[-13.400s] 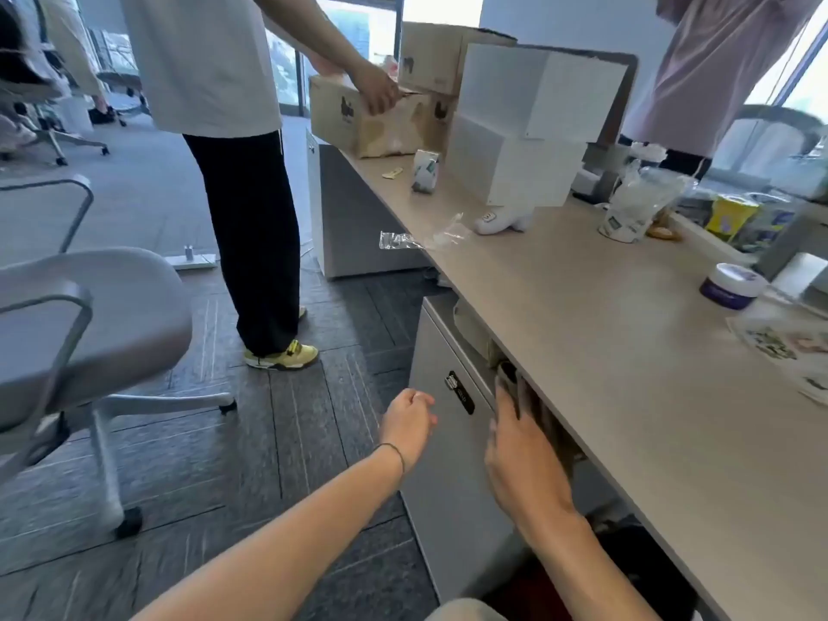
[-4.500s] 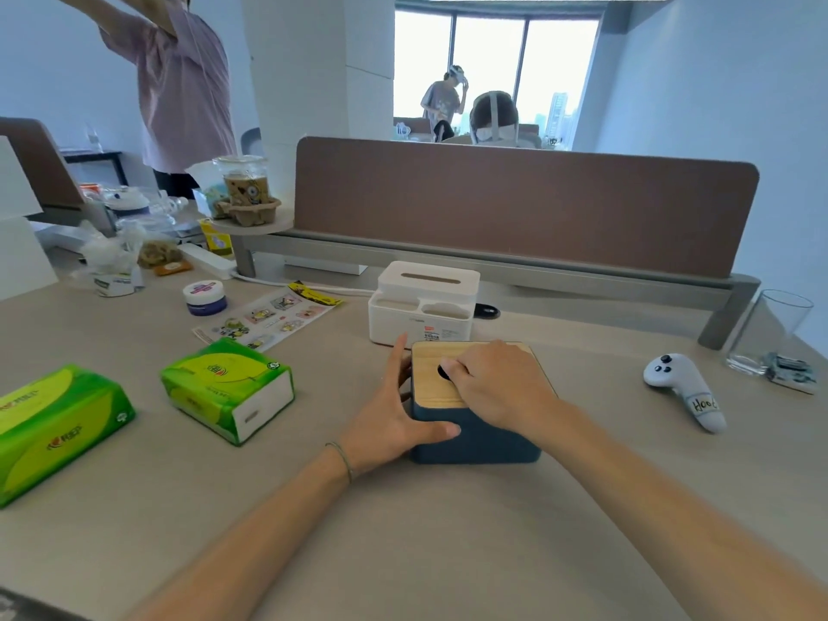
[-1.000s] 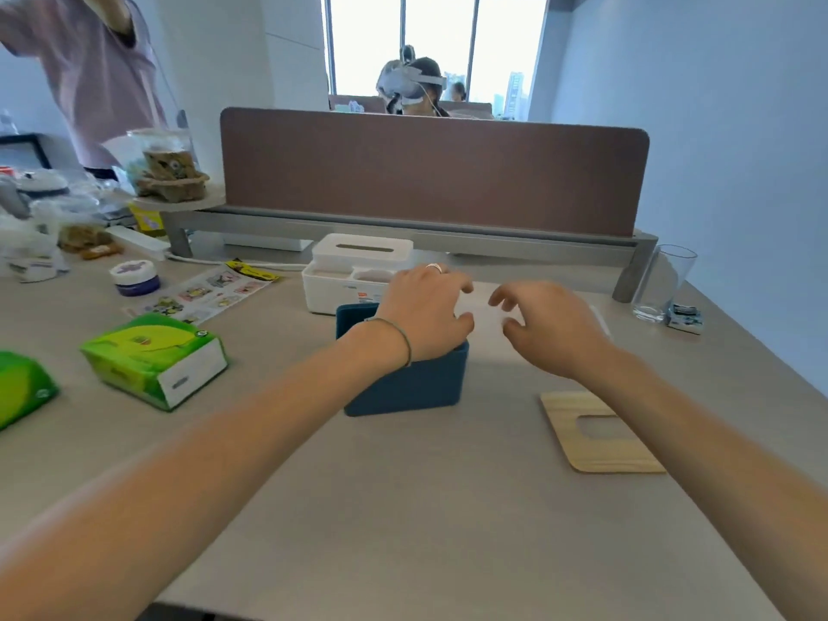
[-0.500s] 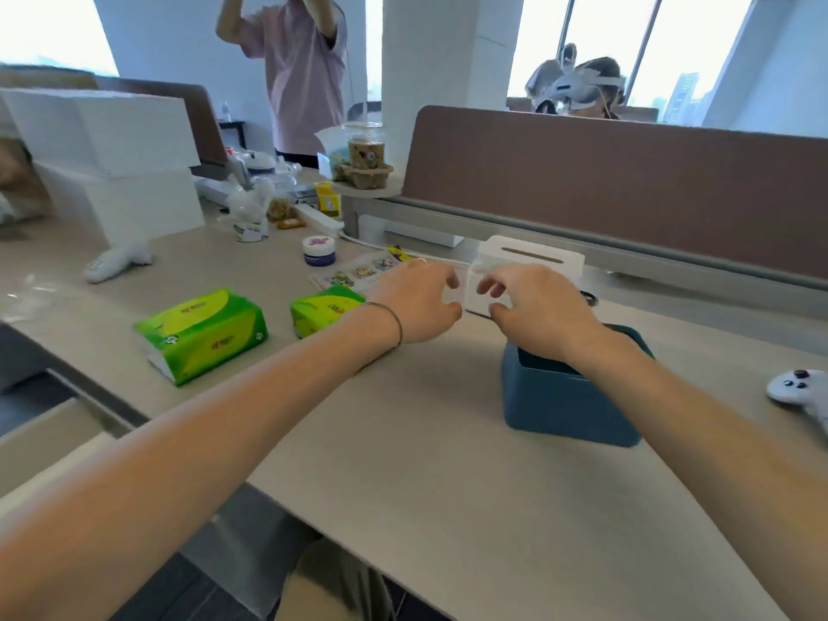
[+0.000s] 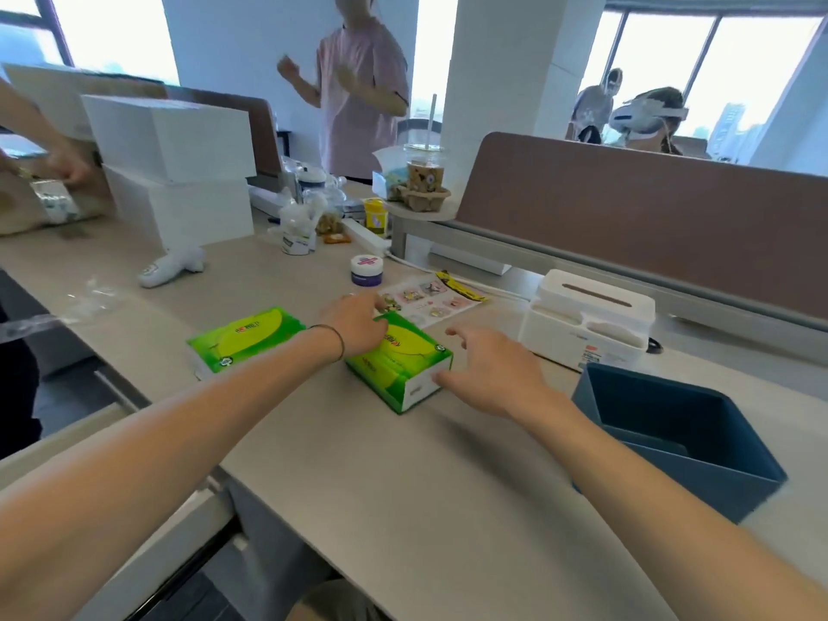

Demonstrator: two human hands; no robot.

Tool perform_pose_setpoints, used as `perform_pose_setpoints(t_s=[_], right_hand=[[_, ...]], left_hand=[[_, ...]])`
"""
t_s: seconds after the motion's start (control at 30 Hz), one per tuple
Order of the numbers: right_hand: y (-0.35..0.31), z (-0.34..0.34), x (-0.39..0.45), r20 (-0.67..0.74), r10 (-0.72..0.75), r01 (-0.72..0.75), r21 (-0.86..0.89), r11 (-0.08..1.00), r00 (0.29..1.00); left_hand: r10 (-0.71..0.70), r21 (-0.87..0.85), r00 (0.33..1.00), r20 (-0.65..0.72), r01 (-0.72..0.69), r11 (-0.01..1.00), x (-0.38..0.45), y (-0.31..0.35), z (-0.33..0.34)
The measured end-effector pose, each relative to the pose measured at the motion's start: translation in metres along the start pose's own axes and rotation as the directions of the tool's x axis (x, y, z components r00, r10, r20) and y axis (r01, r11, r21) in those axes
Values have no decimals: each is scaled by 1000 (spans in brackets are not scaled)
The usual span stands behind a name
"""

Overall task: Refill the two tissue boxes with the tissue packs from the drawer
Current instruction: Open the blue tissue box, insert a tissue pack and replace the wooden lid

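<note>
Two green tissue packs lie on the desk. My left hand (image 5: 356, 322) rests on the far left part of the nearer tissue pack (image 5: 405, 358), fingers curled over its top. At that pack's right end my right hand (image 5: 490, 367) is spread, fingertips touching its white end face. The second tissue pack (image 5: 244, 336) lies untouched to the left. The blue tissue box (image 5: 681, 434) stands open without its lid at the right. The white tissue box (image 5: 587, 318) with its slotted lid on stands behind it.
A sticker sheet (image 5: 428, 298) and a small purple jar (image 5: 366, 270) lie behind the packs. Stacked white cartons (image 5: 172, 172) and a white controller (image 5: 172, 266) are at the left. The brown divider (image 5: 649, 217) backs the desk. An open drawer (image 5: 103, 437) is below left. People stand around.
The view swung left. Both hands left the blue box and moved to the nearer green tissue pack, the left now on top of it and the right at its end.
</note>
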State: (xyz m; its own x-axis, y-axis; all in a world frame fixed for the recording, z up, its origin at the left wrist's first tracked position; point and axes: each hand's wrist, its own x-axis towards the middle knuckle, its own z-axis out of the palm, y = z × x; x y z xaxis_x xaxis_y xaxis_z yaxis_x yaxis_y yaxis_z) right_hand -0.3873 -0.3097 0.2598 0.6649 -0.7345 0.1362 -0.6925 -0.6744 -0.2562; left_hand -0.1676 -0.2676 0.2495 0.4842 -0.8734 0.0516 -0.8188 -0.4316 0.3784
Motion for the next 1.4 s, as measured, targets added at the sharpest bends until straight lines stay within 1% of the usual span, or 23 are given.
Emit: perform_pose_setpoints(t_s=[0.17, 0.4, 0.53, 0.7, 0.77, 0.83, 0.93, 1.0, 1.17, 1.3, 1.4], right_hand=[[-19, 20, 11, 62, 64, -64, 1, 998, 996], [-37, 44, 22, 47, 97, -98, 8, 995, 994], [-36, 40, 23, 38, 86, -88, 42, 995, 996], [-22, 13, 16, -10, 33, -32, 85, 996, 999], [-13, -4, 10, -40, -1, 5, 107, 994, 999], [-2, -22, 3, -77, -43, 53, 135, 989, 996], [20, -49, -14, -120, -94, 113, 155, 982, 988], [38, -68, -29, -136, -102, 124, 164, 979, 985], [88, -103, -62, -150, -86, 111, 173, 979, 985], [125, -124, -87, -159, -25, 45, 123, 991, 987], [150, -135, -107, -161, 30, -14, 101, 995, 987]], left_hand=[[-7, -130, 999, -44, 1, 992, 2, -11, 9], [-24, -178, 999, -47, 15, 984, 2, -17, 17], [-25, -216, 998, -60, 11, 976, -1, -19, 16], [6, -384, 996, -90, -40, 923, -15, -15, 12], [33, -457, 993, -110, -80, 886, -22, -6, 7], [72, -494, 989, -132, -128, 860, -31, 6, 2], [165, -496, 972, -170, -229, 837, -47, 29, -7], [238, -491, 953, -188, -301, 818, -57, 47, -10], [406, -485, 886, -226, -464, 741, -82, 98, -5], [490, -462, 836, -248, -547, 698, -97, 142, 6], [543, -465, 807, -230, -582, 667, -105, 168, 16]])
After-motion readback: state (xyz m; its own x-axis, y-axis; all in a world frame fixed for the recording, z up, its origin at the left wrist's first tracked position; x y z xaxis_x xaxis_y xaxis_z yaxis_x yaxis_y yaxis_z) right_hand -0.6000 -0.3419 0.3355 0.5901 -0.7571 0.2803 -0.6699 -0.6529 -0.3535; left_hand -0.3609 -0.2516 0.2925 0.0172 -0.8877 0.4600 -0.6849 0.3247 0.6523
